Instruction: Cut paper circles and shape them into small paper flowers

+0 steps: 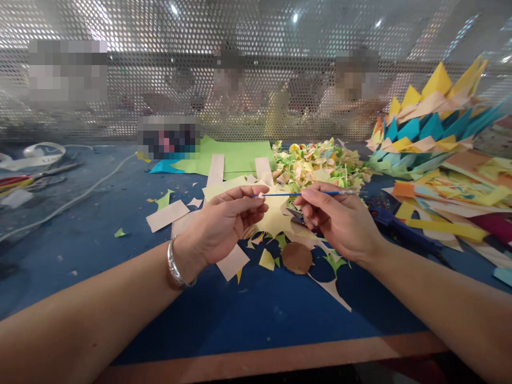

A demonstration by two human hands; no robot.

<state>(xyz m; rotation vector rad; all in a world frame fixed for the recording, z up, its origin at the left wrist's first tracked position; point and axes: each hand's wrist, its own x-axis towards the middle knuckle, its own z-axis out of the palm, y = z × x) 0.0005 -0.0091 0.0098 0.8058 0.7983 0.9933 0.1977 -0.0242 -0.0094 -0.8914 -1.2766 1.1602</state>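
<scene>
a grey perforated screen (120, 114) is spanning the far side of a blue table (248, 325), its rows of small holes showing blurred shapes behind it. small white lights (295, 17) are glowing near the top, and pale streaks are gleaming across it. a reddish-brown edge (280, 353) is running along the table's near side, with darkness lying below it.

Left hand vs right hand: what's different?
The left hand pinches a small pale piece near one end of the blue stick; the right hand grips the stick further along. The left has a silver bangle at the wrist; the right has none. Both are above the blue tabletop.
</scene>
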